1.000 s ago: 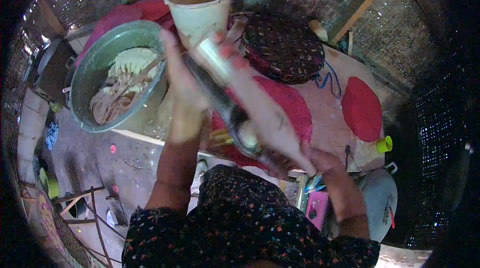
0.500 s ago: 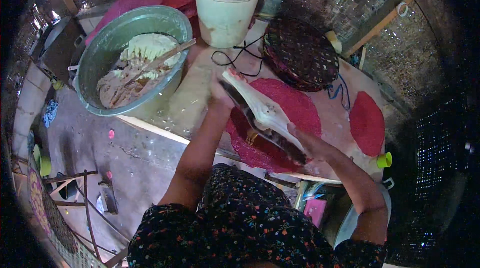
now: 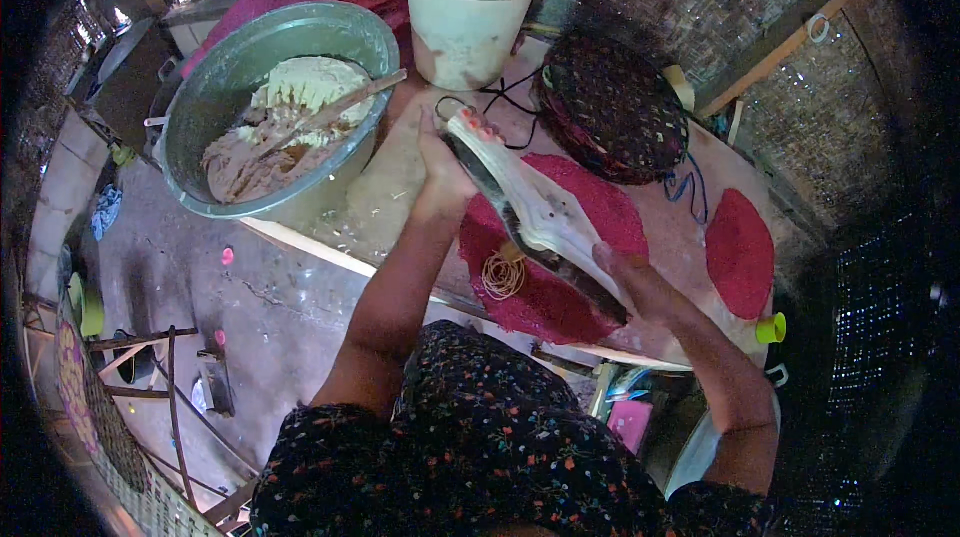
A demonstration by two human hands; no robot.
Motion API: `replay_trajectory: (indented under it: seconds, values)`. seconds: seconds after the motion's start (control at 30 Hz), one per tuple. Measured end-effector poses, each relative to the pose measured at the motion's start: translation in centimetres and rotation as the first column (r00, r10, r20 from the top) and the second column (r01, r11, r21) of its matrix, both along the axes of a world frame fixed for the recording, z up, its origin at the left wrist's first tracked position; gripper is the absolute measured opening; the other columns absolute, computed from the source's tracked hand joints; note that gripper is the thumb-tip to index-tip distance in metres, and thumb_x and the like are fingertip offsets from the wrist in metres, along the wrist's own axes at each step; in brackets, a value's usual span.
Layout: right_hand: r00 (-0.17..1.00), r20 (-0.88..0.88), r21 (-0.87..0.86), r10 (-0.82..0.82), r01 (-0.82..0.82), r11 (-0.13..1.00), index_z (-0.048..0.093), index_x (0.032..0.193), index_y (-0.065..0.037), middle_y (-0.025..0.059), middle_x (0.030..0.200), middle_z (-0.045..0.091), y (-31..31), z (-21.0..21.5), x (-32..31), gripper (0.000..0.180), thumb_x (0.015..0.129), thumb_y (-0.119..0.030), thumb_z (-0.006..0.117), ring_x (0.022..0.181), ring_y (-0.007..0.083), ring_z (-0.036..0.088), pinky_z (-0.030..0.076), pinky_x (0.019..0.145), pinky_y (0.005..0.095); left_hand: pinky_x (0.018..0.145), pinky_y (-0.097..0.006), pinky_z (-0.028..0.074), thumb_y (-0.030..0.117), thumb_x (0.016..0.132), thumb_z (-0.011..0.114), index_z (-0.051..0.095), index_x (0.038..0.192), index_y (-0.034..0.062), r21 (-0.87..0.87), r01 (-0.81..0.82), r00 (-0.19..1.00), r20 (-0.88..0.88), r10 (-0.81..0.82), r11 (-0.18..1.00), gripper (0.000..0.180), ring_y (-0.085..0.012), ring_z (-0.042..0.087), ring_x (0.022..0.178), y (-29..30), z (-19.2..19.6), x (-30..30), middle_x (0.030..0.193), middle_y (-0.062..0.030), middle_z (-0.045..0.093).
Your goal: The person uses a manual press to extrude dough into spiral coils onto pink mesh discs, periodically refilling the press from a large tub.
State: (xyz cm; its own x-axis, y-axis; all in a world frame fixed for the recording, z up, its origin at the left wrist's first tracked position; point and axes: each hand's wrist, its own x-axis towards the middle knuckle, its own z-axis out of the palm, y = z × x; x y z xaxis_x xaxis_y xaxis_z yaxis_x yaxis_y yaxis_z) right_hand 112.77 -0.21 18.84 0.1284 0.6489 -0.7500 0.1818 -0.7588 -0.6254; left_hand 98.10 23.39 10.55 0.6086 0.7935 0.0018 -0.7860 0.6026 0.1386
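Observation:
I hold a long flat pale blade-like tool (image 3: 545, 217) with a dark edge above the table, slanting from upper left to lower right. My left hand (image 3: 443, 159) grips its far end. My right hand (image 3: 628, 280) holds its near end. Under the tool lies a round red mat (image 3: 580, 272) with a small coil of tan cord (image 3: 503, 275) on it.
A big metal basin (image 3: 215, 87) of pale dough with a wooden stick stands at the left. A stained white bucket (image 3: 470, 7) is at the back. A dark patterned round pile (image 3: 610, 107) and a smaller red disc (image 3: 740, 252) lie to the right. The table edge (image 3: 330, 255) borders the concrete floor.
Both hands have lowered the long tool from near the camera down toward the red mat on the table. The view has tilted, so the basin and bucket sit lower in the picture.

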Motion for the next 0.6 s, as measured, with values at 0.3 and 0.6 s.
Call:
replay_trajectory:
  seconds: [0.3, 0.6]
  values:
    - [0.998, 0.005, -0.026, -0.057, 0.057, 0.998, 0.06, 0.091, -0.004, 0.0067, 0.066, 0.056, -1.5, 0.1, -0.2, 0.064, 0.08, -0.065, 0.043, 0.057, 0.0162, 0.054, 0.044, 0.05, 0.0304, 0.058, -0.034, 0.036, 0.059, 0.085, 0.029, 0.043, 0.067, 0.0104, -0.148, -0.088, 0.984, -0.166, 0.063, 0.985, 0.054, -0.0184, 0.039, 0.053, -2.7, -0.6, -0.4, 0.057, -0.0023, 0.041]
    - [0.995, 0.053, 0.113, 0.09, -0.096, 0.989, 0.06, 0.087, -0.001, 0.0096, 0.075, 0.06, 0.9, -6.3, -0.1, 0.065, 0.084, -0.062, 0.036, 0.052, 0.0178, 0.056, 0.045, 0.047, 0.0301, 0.06, -0.039, 0.04, 0.065, 0.081, 0.032, 0.047, 0.07, 0.0109, -0.063, -0.02, 0.997, -0.075, 0.016, 0.998, 0.057, -0.0221, 0.042, 0.052, 1.2, -4.2, -1.3, 0.057, -0.0046, 0.043]
